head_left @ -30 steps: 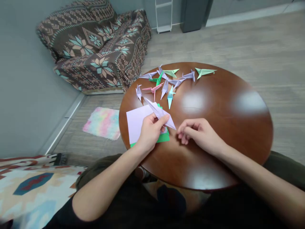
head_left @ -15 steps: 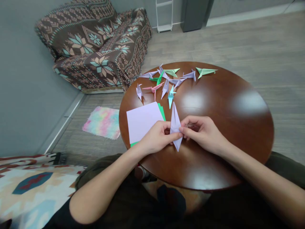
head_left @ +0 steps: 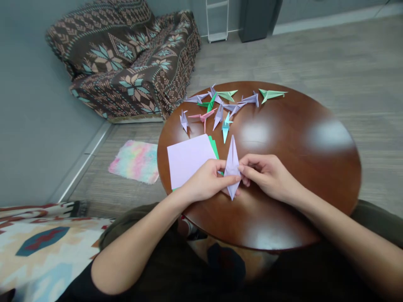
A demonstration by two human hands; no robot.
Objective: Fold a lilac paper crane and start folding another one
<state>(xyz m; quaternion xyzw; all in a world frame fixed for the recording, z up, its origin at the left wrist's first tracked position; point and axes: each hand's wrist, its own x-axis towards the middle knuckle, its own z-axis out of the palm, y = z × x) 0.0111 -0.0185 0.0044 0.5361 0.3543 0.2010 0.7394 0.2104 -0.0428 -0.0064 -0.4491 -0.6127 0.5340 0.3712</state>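
Note:
A lavender sheet of origami paper, folded into a long diamond (head_left: 232, 163), is held upright over the near part of the table, its split tip pointing away from me. My left hand (head_left: 209, 181) grips its left side, thumb across the lower front and fingers behind. On the right edge, my right hand (head_left: 264, 174) pinches the paper between thumb and index finger. The other fingers of that hand are curled. Just left of the folded paper lies a stack of square sheets, a lavender sheet (head_left: 190, 159) on top and green paper (head_left: 213, 147) showing beneath.
Several folded paper cranes lie along the far left of the round brown table (head_left: 299, 138), among them a pink crane (head_left: 204, 117), a blue crane (head_left: 226, 128) and a light green crane (head_left: 270, 95). Behind stands a sofa (head_left: 132, 71) under a patterned cover.
The folded paper has turned slightly, its far tip shifting right and its near tip left. Both hands keep their hold and have barely moved.

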